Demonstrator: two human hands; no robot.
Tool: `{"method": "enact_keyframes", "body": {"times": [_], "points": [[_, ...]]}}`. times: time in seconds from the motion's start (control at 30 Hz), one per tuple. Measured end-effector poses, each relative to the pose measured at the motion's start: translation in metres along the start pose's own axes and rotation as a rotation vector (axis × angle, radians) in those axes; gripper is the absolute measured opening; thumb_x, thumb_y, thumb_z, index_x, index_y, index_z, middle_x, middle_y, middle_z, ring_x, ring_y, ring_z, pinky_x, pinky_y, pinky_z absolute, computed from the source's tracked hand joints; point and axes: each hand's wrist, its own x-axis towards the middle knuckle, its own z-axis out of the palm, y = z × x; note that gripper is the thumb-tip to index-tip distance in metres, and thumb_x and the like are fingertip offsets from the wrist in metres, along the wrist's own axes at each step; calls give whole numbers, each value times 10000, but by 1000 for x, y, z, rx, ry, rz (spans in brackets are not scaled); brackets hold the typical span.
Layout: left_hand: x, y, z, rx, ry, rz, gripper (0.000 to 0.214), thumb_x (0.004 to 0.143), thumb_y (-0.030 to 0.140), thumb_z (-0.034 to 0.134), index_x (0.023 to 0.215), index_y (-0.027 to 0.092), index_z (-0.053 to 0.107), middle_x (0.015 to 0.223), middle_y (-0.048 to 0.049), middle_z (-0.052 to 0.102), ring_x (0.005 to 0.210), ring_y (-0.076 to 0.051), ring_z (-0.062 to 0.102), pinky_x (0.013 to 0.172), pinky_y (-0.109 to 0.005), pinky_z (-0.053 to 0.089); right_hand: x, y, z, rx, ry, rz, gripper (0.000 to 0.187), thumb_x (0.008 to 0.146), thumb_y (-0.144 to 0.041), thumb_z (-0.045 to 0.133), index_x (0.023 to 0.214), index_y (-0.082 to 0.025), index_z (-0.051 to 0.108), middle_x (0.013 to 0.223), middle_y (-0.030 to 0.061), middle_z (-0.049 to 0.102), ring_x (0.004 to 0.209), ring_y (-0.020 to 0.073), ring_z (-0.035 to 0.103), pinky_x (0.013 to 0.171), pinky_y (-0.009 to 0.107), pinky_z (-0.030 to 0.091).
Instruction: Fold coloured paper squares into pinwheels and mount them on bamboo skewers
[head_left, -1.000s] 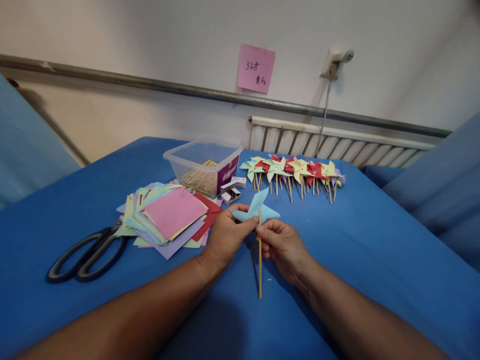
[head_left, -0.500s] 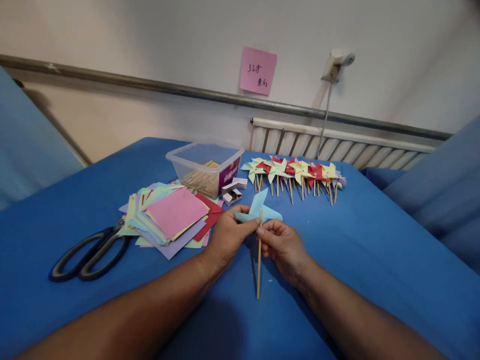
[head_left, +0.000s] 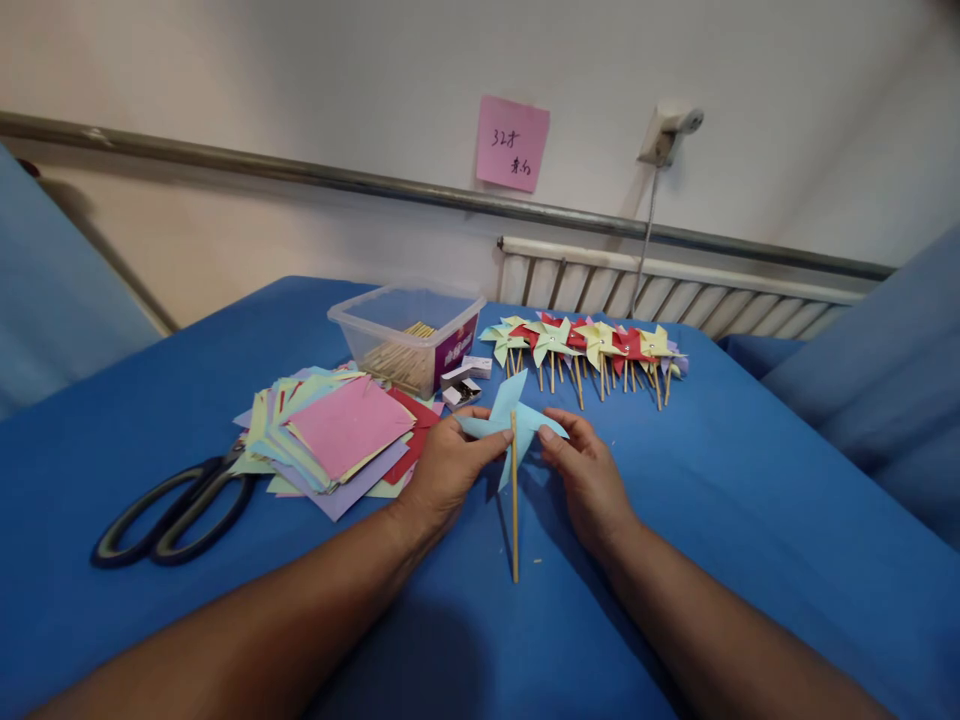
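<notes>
Stick (head_left: 515,520) runs lengthwise downward from the blue pinwheel (head_left: 509,396), nearer to the left hand (head_left: 450,460), which pinches both, while the right hand (head_left: 596,480) pinches one blade (head_left: 549,421).

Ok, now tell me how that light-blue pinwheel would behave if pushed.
The light-blue pinwheel is probably light, being paper on a thin stick. Its thin blades would likely bend or crease under a push; the straight stick looks stiffer.

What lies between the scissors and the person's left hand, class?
In the head view, the pile of coloured paper lies between the scissors and the left hand, which holds the blue pinwheel.
</notes>
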Motion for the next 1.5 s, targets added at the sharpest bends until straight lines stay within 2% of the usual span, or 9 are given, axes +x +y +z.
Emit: {"method": "enact_keyframes", "body": {"times": [0.17, 0.27, 0.47, 0.57, 0.7, 0.97, 1.1, 1.3, 1.5], "points": [[-1, 0, 2, -16, -2, -6, 331, 577, 293, 806, 801, 149, 609, 673, 10, 631, 600, -127, 577, 590, -246, 440, 2, -2, 1, 26, -167, -42, 229, 740, -296, 731, 933, -194, 663, 882, 9, 702, 797, 121, 610, 814, 272, 442], [0, 1, 3, -28, -16, 13, 294, 586, 279, 799, 780, 151, 621, 673, 15, 631, 606, -121, 579, 592, -239, 441, 0, -1, 4, 80, -212, -46, 218, 705, -254, 761, 895, -191, 673, 836, -4, 703, 762, 113, 616, 781, 257, 464], [0, -1, 1, -16, 4, 45, 279, 614, 281, 785, 803, 156, 623, 709, 9, 646, 622, -125, 590, 601, -242, 460, -5, 5, 11, 194, -269, 181, 282, 669, -285, 794, 869, -152, 646, 772, 13, 676, 619, 109, 608, 597, 246, 494], [1, -2, -2, -6, -3, 29, 288, 638, 312, 772, 833, 153, 632, 721, -4, 653, 614, -131, 595, 594, -252, 468, -7, 7, 12, 229, -272, 230, 281, 651, -273, 810, 815, -150, 618, 684, -15, 645, 537, 85, 583, 547, 219, 480], [1, -2, -4, -9, 17, 19, 315, 644, 331, 770, 862, 143, 644, 762, -33, 670, 653, -154, 620, 619, -274, 483, -6, 7, 11, 217, -220, 243, 307, 631, -262, 823, 810, -152, 600, 671, -20, 647, 518, 78, 593, 515, 194, 475], [-1, 8, -1, -81, 109, 31, 328, 599, 306, 784, 831, 133, 631, 768, -40, 679, 654, -155, 624, 642, -289, 502, -11, 7, 14, 104, -197, 310, 388, 623, -404, 808, 797, -159, 561, 656, -17, 637, 539, 118, 628, 429, 190, 463], [-1, 11, 0, -134, 149, 48, 322, 604, 289, 778, 832, 127, 619, 770, -34, 674, 657, -139, 620, 660, -278, 498, -14, 6, 16, 73, -195, 339, 396, 615, -430, 806, 715, -157, 537, 647, -5, 645, 526, 110, 623, 437, 190, 466], [-3, 12, 4, -234, 138, 16, 334, 608, 252, 775, 864, 132, 597, 822, -45, 686, 700, -151, 635, 697, -295, 504, -16, 7, 17, 32, -197, 351, 404, 621, -450, 796, 677, -151, 530, 624, 10, 655, 508, 105, 617, 474, 207, 481], [-9, 12, 8, -272, 121, -19, 324, 614, 226, 772, 862, 140, 581, 741, -23, 684, 649, -134, 635, 664, -266, 505, -20, 8, 18, -2, -258, 334, 416, 643, -476, 771, 666, -143, 524, 653, 30, 664, 544, 115, 629, 534, 236, 485]]}}
